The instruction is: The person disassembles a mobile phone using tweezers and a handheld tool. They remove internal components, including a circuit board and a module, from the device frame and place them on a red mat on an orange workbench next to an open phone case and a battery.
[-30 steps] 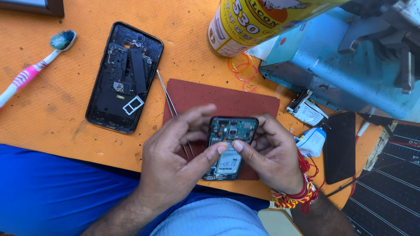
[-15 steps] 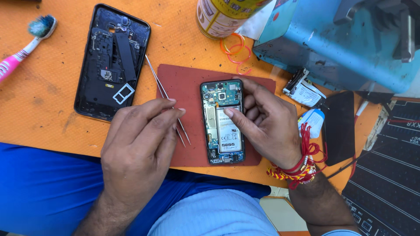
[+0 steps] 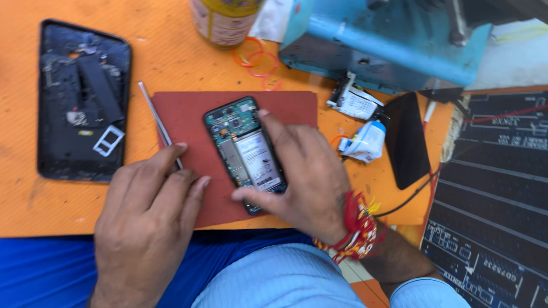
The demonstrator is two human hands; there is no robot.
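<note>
Head view shows the right hand [image 3: 311, 177] holding the opened phone [image 3: 246, 149] flat on the red mat [image 3: 188, 117] at the frame centre, its fingers spread along the edges. The left hand [image 3: 148, 222] pinches the tweezers [image 3: 157, 120] just left of it. This seems the picking step; next needs a fine tip placement on the board.

Bare mat [image 3: 188, 108] above tweezers [image 3: 154, 117]; blue machine [image 3: 388, 45] blocks beyond.
</note>
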